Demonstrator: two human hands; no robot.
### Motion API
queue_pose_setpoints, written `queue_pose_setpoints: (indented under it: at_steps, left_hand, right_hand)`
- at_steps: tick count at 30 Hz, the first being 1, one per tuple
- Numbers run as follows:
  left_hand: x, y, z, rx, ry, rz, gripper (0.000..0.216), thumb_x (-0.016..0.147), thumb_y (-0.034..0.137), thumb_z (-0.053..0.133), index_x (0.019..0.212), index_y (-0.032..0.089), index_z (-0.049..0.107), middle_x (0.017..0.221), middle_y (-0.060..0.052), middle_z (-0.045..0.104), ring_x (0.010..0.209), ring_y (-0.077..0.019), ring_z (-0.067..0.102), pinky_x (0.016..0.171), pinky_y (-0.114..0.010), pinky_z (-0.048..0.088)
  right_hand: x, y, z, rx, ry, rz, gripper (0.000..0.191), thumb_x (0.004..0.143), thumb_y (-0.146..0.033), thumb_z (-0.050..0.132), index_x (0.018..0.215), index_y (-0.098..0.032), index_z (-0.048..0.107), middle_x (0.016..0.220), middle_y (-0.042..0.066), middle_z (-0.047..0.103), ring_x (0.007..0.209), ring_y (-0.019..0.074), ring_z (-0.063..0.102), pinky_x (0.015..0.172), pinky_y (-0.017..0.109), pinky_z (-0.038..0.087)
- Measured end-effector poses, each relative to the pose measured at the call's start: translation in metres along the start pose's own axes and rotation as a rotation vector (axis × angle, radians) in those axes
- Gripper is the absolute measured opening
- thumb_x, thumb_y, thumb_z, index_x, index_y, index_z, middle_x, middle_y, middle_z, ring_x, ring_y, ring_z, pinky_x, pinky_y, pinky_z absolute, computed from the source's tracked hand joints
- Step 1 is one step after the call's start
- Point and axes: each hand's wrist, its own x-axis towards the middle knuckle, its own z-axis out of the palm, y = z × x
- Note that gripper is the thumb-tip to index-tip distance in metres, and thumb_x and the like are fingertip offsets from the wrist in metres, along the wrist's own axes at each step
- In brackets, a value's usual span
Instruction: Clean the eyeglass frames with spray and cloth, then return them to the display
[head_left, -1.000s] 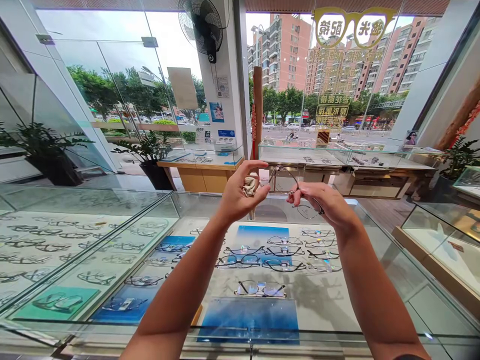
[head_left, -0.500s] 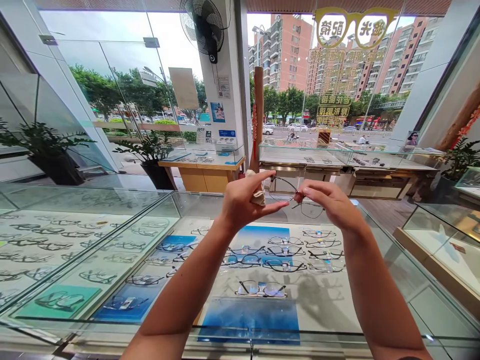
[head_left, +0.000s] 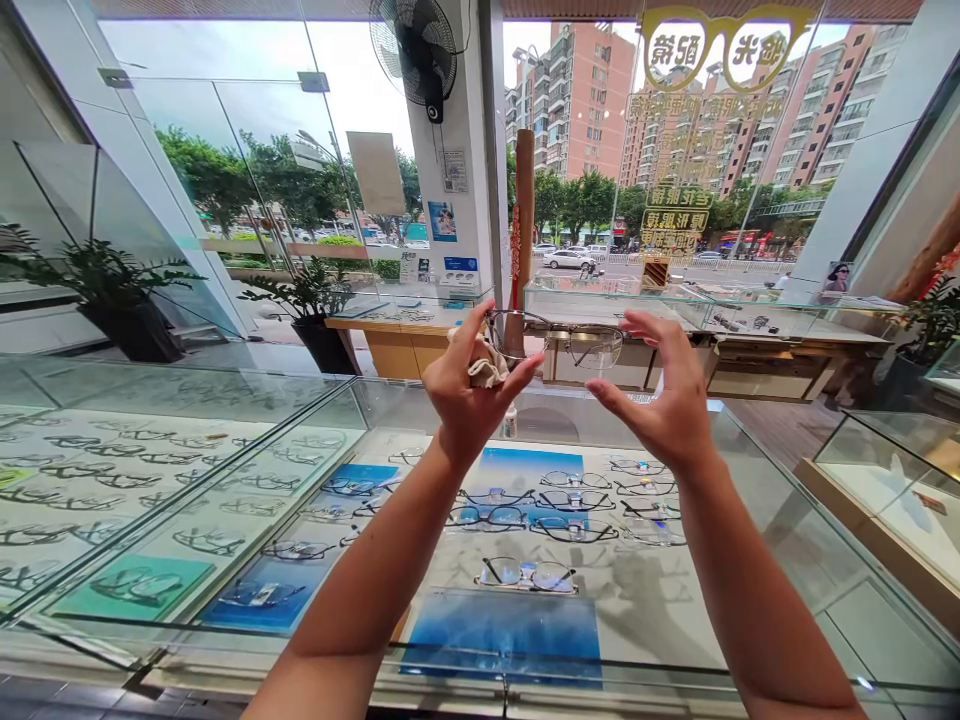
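Observation:
A pair of thin-framed eyeglasses (head_left: 598,348) is held up level above the glass display case. My left hand (head_left: 472,375) grips its left end, index finger along the top and thumb below, with a crumpled pale cloth (head_left: 487,370) tucked in the palm. By the right lens is my right hand (head_left: 667,400), its thumb and fingers spread apart. Whether a fingertip of it touches the frame, I cannot tell. Below, inside the case, several eyeglasses (head_left: 528,576) stand in rows on white and blue panels.
The glass case top (head_left: 637,640) spreads beneath my forearms, and another glass case (head_left: 150,400) adjoins it on the left. Potted plants (head_left: 307,310), a wall fan (head_left: 420,55) and low display counters (head_left: 600,300) stand by the windows. A small bottle (head_left: 510,420) shows behind my left hand.
The eyeglasses have risen and turned level, from a slanted pose. My right hand has let go of the frame's middle and spread open. My left hand has shifted slightly left.

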Motion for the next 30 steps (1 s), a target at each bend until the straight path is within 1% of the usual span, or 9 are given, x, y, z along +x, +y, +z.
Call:
queue_pose_setpoints:
  at_steps: [3,7,12,15,18,23,26,30]
  left_hand:
    - [-0.001,0.001,0.000,-0.016,-0.004,-0.040,0.067,0.085,0.052,0.088,0.141,0.021,0.067,0.058,0.010,0.048,0.048,-0.0101,0.042,0.052,-0.027,0.037]
    - [0.000,0.007,0.000,-0.072,-0.005,-0.122,0.062,0.083,0.048,0.090,0.136,0.021,0.071,0.060,0.009,0.049,0.049,-0.0098,0.041,0.051,-0.027,0.036]
    - [-0.001,0.013,0.004,-0.113,-0.048,-0.253,0.055,0.082,0.050,0.091,0.125,0.020,0.075,0.064,0.007,0.057,0.053,-0.0097,0.046,0.054,-0.027,0.039]
    - [-0.003,0.014,0.005,-0.113,-0.086,-0.318,0.056,0.082,0.054,0.090,0.124,0.020,0.075,0.069,0.004,0.064,0.053,-0.0097,0.049,0.055,-0.027,0.041]
    - [-0.004,0.013,0.006,-0.117,-0.134,-0.341,0.059,0.082,0.056,0.090,0.126,0.020,0.075,0.074,0.002,0.069,0.054,-0.0097,0.051,0.053,-0.026,0.040]
    - [-0.002,0.013,0.005,-0.152,-0.227,-0.387,0.059,0.083,0.058,0.088,0.125,0.017,0.077,0.074,0.000,0.072,0.051,-0.0089,0.050,0.050,-0.025,0.039]
    - [-0.002,0.012,0.006,-0.178,-0.272,-0.420,0.059,0.084,0.059,0.087,0.125,0.017,0.078,0.069,0.000,0.072,0.052,-0.0100,0.053,0.052,-0.026,0.041]
    - [-0.005,0.010,0.007,-0.189,-0.304,-0.428,0.059,0.084,0.059,0.086,0.125,0.018,0.079,0.066,0.001,0.071,0.050,-0.0097,0.052,0.051,-0.026,0.041]
  right_hand:
    - [-0.001,-0.001,0.005,-0.007,0.013,0.017,0.062,0.090,-0.061,0.079,0.141,-0.029,0.062,0.131,0.010,0.073,0.121,0.0312,0.070,0.106,0.053,0.056]
    - [-0.002,-0.003,0.007,0.017,0.046,0.055,0.053,0.092,-0.061,0.077,0.134,-0.029,0.068,0.123,0.008,0.076,0.112,0.0287,0.071,0.102,0.051,0.057]
    - [-0.003,-0.003,0.007,0.036,0.093,0.101,0.051,0.094,-0.061,0.075,0.132,-0.029,0.069,0.119,0.007,0.076,0.109,0.0286,0.072,0.099,0.051,0.057]
    - [-0.003,-0.001,0.007,0.046,0.119,0.129,0.053,0.092,-0.061,0.076,0.134,-0.029,0.067,0.119,0.007,0.077,0.107,0.0279,0.072,0.099,0.051,0.058]
    - [-0.003,-0.001,0.007,0.053,0.145,0.134,0.052,0.092,-0.059,0.078,0.133,-0.029,0.067,0.121,0.007,0.076,0.106,0.0270,0.073,0.098,0.050,0.058]
    - [-0.001,-0.003,0.004,0.022,0.185,0.094,0.047,0.093,-0.055,0.078,0.130,-0.028,0.069,0.121,0.006,0.075,0.106,0.0261,0.071,0.097,0.048,0.058]
    - [0.000,-0.004,0.002,-0.002,0.205,0.077,0.045,0.094,-0.055,0.078,0.129,-0.027,0.070,0.119,0.006,0.074,0.105,0.0258,0.070,0.096,0.048,0.057]
    - [0.001,-0.005,-0.001,-0.027,0.218,0.065,0.045,0.095,-0.054,0.077,0.131,-0.027,0.071,0.118,0.007,0.074,0.104,0.0260,0.070,0.095,0.048,0.057]
